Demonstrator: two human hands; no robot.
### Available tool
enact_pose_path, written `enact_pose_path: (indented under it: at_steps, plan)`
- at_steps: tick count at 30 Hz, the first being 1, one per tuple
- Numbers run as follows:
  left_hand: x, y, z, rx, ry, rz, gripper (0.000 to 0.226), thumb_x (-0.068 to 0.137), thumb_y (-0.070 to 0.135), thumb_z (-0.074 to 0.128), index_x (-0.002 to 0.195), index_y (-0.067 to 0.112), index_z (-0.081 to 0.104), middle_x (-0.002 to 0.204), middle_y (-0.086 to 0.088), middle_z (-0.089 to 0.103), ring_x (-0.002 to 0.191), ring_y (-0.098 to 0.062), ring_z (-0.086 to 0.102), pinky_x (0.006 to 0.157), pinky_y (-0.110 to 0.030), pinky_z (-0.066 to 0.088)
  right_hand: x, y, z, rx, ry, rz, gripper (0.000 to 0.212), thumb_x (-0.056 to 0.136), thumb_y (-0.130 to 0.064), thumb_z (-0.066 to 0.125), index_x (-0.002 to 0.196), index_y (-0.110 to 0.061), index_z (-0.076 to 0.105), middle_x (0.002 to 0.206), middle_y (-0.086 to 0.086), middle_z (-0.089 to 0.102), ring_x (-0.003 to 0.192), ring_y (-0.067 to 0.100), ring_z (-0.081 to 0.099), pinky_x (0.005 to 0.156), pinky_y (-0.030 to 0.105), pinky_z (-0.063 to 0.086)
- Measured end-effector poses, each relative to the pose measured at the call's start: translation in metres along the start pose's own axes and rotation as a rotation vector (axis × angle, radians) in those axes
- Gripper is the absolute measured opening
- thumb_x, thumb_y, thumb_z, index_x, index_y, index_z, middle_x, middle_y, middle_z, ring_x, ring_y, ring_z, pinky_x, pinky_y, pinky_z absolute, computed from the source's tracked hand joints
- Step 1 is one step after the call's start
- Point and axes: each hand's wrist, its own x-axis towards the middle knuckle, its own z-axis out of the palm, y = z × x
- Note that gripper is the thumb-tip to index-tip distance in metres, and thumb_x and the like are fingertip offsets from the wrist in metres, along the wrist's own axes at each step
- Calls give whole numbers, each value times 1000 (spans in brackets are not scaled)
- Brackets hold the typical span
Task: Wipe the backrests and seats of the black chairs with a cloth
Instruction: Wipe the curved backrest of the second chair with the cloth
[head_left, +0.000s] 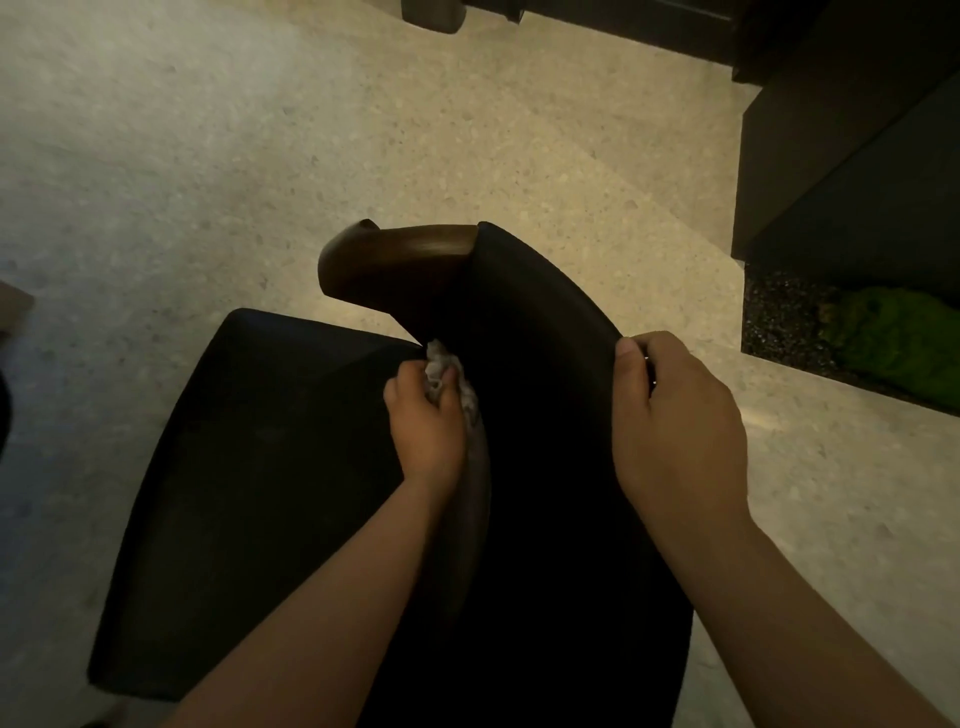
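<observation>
I look down on a black chair from behind its curved backrest (535, 332). Its black seat (260, 467) spreads to the left, and a brown wooden armrest (395, 260) curls off the backrest's far end. My left hand (428, 421) grips a crumpled grey cloth (441, 371) and presses it against the inner face of the backrest, just above the seat. My right hand (675, 421) grips the top edge of the backrest, fingers curled over its outer side.
Pale speckled floor (260, 156) surrounds the chair. A dark cabinet or planter (841, 171) stands at the right, with green moss (898, 343) on dark gravel at its foot. More dark furniture (431, 13) shows at the top edge.
</observation>
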Motion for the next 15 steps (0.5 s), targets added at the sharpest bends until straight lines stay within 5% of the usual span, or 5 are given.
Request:
enact_pose_path:
  at_steps: [5,9,15]
  plan:
    - [-6,52,-16,-10,122,315,12,96,32,56,103,23,52,107,5,47,87,9,51,71,0,40,11,-15,-9,18,-72,-43,33,102,-40,35,113,-19,57,91,-8,57,77,7,51,70,28,39]
    - [3,84,-20,-5,214,521,14,94,28,62,103,19,55,111,1,48,90,15,49,77,-1,41,31,-31,2,-55,-52,-85,35,102,-40,34,117,-19,57,100,-3,62,84,13,55,70,30,39]
    - [41,108,-5,261,258,655,23,91,31,64,108,17,61,112,0,50,98,-11,54,79,-20,47,32,-33,18,-184,-8,-90,33,102,-41,33,105,-19,58,92,-2,58,78,15,55,67,33,44]
